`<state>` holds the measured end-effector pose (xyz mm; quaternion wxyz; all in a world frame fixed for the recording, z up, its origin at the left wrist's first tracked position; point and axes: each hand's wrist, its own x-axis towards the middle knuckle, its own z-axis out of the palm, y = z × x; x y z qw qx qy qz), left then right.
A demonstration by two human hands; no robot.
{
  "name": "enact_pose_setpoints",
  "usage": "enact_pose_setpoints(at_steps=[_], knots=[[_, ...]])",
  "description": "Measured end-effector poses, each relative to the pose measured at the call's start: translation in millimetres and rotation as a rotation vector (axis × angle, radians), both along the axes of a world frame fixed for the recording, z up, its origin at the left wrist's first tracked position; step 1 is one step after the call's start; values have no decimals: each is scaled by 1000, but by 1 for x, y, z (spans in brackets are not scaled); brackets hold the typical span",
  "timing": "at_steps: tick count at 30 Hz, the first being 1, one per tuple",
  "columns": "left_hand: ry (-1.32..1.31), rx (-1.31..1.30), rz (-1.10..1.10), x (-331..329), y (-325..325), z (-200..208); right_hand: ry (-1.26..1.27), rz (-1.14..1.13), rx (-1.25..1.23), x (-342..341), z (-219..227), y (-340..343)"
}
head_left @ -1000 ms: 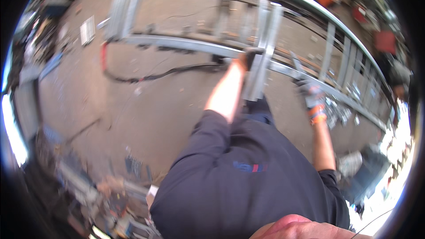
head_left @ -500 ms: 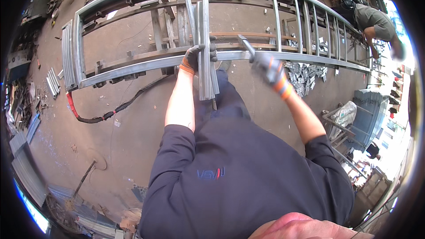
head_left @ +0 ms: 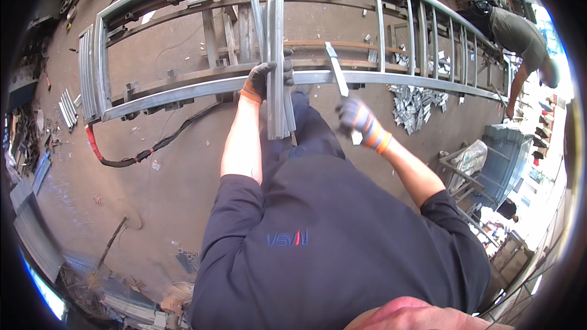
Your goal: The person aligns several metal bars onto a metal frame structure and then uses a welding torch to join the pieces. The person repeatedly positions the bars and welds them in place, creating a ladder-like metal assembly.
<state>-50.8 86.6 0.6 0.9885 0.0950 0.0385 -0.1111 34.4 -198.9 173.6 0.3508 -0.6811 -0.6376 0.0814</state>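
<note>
My left hand (head_left: 266, 79), in a dark glove with an orange cuff, grips a bundle of long silver metal bars (head_left: 278, 95). The bars stand nearly upright in view, crossing the near rail of a large metal frame; one leans left at the top. Off to the right, my right hand (head_left: 359, 121), in a grey glove with orange bands, is closed around a slim silver hammer-like tool (head_left: 337, 72). Its short grey head points away from me, and its lower end shows below my fist. A gap separates the tool from the bundle.
The ladder-like metal frame (head_left: 183, 93) spans the far side, with bars (head_left: 90, 79) stacked at its left end. Small metal offcuts (head_left: 413, 109) lie heaped beyond my right hand. A black cable (head_left: 156, 153) runs across the floor. Another person (head_left: 520, 36) bends at the frame's right end.
My right hand has dropped slightly toward me and left, and the tool now shows at fuller length. The left hand keeps its hold on the bars. The other person's arm has shifted.
</note>
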Motion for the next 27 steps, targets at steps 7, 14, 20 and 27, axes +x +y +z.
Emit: enact_pose_setpoints(at_steps=[7,14,20,27], knots=[[-64,-19,-35,2,1,-1,425,-236,-207,133,14,21],[-51,42,6,3,1,9,-54,196,-411,13,-2,-23],[-102,13,-45,7,-2,13,191,-312,-266,120,18,13],[760,503,103,-32,2,-2,-117,423,-801,1,23,-32]])
